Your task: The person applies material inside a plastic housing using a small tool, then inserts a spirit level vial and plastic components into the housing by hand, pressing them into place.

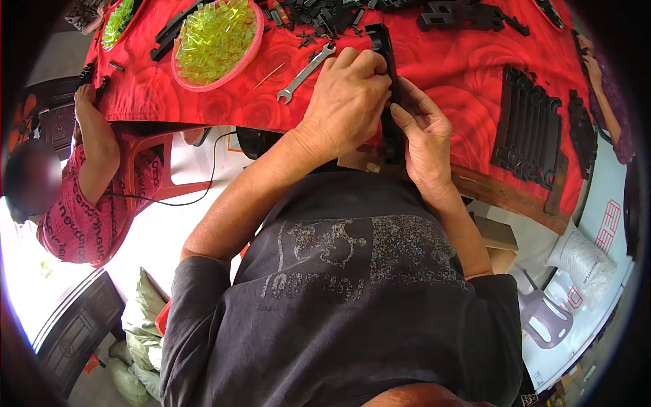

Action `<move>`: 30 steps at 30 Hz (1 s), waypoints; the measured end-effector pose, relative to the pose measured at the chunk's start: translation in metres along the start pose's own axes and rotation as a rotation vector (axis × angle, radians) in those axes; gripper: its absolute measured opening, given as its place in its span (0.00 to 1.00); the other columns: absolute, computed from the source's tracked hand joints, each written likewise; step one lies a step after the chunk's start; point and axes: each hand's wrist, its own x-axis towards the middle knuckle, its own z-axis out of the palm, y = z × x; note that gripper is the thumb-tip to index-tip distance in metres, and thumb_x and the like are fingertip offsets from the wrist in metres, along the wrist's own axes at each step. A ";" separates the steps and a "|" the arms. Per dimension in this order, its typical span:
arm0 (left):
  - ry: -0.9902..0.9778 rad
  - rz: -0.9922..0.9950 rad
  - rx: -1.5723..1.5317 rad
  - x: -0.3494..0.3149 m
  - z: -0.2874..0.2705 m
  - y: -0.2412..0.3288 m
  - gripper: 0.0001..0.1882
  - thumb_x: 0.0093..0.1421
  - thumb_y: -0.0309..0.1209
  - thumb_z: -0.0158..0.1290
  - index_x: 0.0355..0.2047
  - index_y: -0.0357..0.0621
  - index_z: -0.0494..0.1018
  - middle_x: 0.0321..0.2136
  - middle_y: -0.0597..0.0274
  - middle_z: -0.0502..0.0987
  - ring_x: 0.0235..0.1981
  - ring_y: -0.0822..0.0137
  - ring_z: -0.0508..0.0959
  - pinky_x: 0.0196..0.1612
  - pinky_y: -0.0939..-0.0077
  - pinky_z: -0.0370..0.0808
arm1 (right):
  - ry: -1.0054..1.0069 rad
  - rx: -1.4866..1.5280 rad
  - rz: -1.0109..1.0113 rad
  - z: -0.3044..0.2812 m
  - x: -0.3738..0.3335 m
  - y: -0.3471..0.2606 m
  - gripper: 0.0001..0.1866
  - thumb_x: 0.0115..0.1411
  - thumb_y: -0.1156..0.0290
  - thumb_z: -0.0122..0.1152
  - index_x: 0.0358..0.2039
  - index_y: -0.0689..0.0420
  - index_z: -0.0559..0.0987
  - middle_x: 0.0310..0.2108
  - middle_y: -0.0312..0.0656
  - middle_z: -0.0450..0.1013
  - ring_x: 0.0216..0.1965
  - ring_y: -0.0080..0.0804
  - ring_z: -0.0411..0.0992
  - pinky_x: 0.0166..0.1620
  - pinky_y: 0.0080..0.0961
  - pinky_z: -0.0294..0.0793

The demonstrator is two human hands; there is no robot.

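Observation:
A long black plastic part [381,42] is held nearly upright at the table's near edge, between my two hands. My left hand [347,95] is closed with its fingers curled against the part's upper left side; whatever its fingertips pinch there is hidden. My right hand [428,139] grips the part from the right, thumb on the near side and fingers behind. Just left of my left hand lies an open-ended wrench [305,74] on the red cloth. Beside the wrench is a thin wooden stick [270,75].
A pink-rimmed basin [256,60] of yellow-green clear pieces sits at left. Small black parts [319,15] are heaped at the far side. Long black parts [527,129] lie in a row at right. Other people sit at left [95,197] and far right [602,88].

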 end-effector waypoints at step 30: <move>-0.006 -0.205 0.086 -0.036 0.021 0.009 0.25 0.57 0.29 0.58 0.57 0.45 0.75 0.59 0.52 0.66 0.57 0.49 0.66 0.56 0.52 0.65 | 0.057 -0.197 -0.056 0.005 0.002 0.004 0.25 0.68 0.75 0.61 0.62 0.70 0.69 0.53 0.45 0.75 0.52 0.25 0.74 0.58 0.21 0.73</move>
